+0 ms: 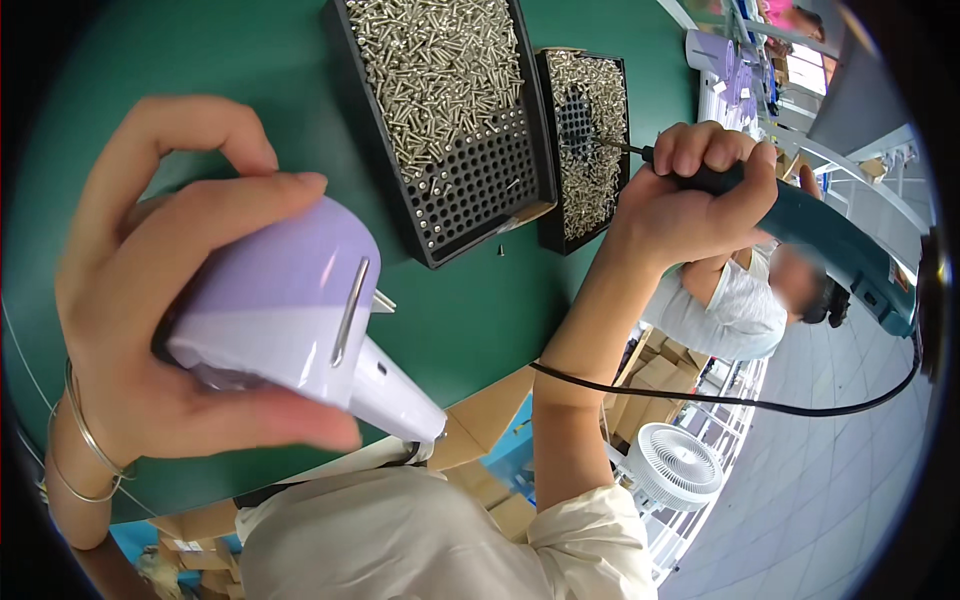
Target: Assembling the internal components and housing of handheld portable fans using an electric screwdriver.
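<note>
Left-hand grip [125, 285] wraps round a purple-and-white housing [285, 265], its narrow end slanting down to the right; the right hand [690, 210], well apart, holds a green electric screwdriver [840, 238], its long axis slanting up leftward, bit [632, 149] pointing toward the smaller screw tray [574, 120] on the green worktop [480, 310]

Beyond our green table [480, 312]
We see a white fan [678, 464] near cardboard boxes [655, 385] and a co-worker [728, 312] dressed in light grey.
</note>
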The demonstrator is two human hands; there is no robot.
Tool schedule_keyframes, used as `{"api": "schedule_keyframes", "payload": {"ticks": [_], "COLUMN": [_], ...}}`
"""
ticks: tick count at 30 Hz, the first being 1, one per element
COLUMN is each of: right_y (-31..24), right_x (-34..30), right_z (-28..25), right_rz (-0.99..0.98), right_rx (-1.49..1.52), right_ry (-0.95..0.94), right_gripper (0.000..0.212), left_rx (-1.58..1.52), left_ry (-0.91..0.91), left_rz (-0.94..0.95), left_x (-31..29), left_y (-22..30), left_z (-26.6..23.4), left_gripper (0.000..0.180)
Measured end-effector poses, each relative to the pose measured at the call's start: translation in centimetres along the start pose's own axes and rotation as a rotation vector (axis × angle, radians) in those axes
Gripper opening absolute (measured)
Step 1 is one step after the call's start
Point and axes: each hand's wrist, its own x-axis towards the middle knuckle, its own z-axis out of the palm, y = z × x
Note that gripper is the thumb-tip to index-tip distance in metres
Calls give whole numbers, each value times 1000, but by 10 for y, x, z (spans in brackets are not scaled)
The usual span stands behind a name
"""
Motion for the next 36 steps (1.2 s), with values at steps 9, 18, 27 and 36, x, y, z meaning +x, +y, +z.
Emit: {"api": "schedule_keyframes", "payload": {"ticks": [9, 18, 27, 36], "right_y": [1, -83, -116, -123], "right_x": [5, -27, -135, -159], "right_z": [0, -5, -1, -8], "right_rz": [8, 49, -98, -83], "right_rx": [140, 205, 252, 77], "right_ry": [-76, -235, -249, -287], "right_gripper": [63, 33, 51, 70], "left_rx": [-182, -225, -167, -156], "left_ry": [-17, 52, 101, 165], "left_rz": [202, 205, 211, 244], "left_x": [9, 12, 21, 8], "left_y": [-5, 2, 12, 7], "left_z": [4, 31, 33, 38], "left_gripper": [65, 68, 69, 68]}}
